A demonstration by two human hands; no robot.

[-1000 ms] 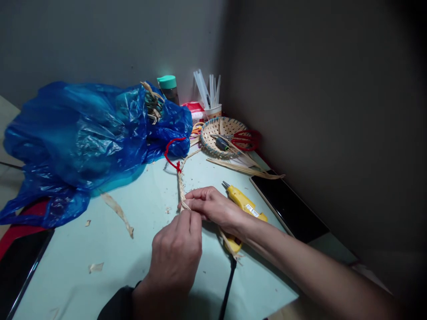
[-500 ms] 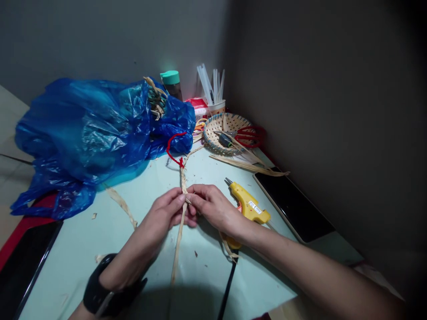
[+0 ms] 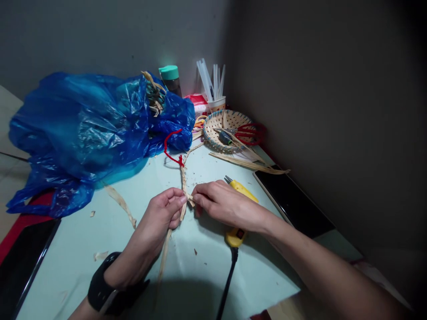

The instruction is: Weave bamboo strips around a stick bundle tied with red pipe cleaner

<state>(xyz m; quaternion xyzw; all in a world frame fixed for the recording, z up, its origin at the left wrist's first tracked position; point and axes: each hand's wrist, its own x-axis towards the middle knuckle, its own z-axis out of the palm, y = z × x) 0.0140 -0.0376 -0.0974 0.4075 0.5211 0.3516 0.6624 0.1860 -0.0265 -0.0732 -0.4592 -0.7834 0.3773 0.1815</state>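
Observation:
A pale braid of dried plant strips (image 3: 183, 180) runs down the table between my hands. Red cord (image 3: 180, 161) is tied round its far end. My left hand (image 3: 168, 206) pinches the braid's near part between thumb and fingers, and a long loose strip (image 3: 164, 255) hangs below that hand toward me. My right hand (image 3: 220, 202) is closed on a strip (image 3: 191, 201) that sticks out to the right of the braid. Under my right wrist lies a yellow glue gun (image 3: 235, 238), partly covered by the hand and forearm.
A blue plastic bag (image 3: 96, 124) fills the back left. Behind stand a green-capped bottle (image 3: 170, 75) and a cup (image 3: 217, 104) of glue sticks. A woven basket (image 3: 213, 129) holds red-handled scissors (image 3: 250, 134). A phone (image 3: 295, 202) lies right, a dark tablet (image 3: 30, 258) left.
My right hand has moved a little right, drawing a strip out sideways from the braid. The long loose strip now hangs further left, below my left hand. The view has shifted slightly.

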